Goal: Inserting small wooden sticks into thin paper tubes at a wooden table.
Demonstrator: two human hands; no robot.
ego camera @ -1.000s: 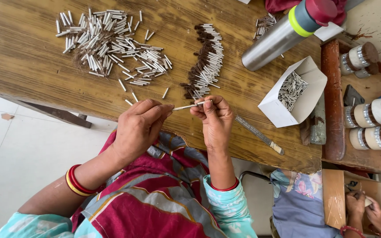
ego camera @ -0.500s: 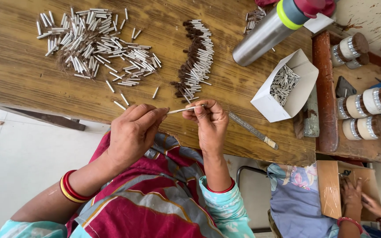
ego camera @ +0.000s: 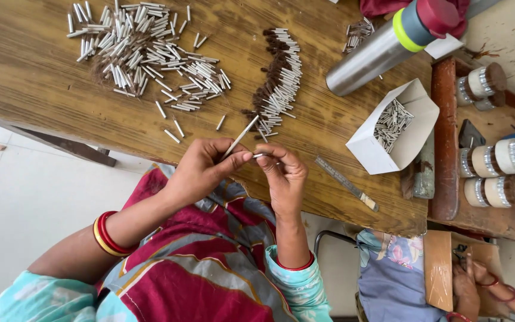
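Left hand pinches thin pale stick, angled up over wooden table. Right hand pinches small silver tube at stick's base. Loose tube pile and brown-tipped row lie beyond; white paper box to right.

Open white paper box of small metal tubes on the wooden table, beside a steel bottle

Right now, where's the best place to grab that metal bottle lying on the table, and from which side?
Grip the bottle across its plain steel barrel, coming from above. It lies on its side, the cap end is bulkier, and the white box crowds its near side.
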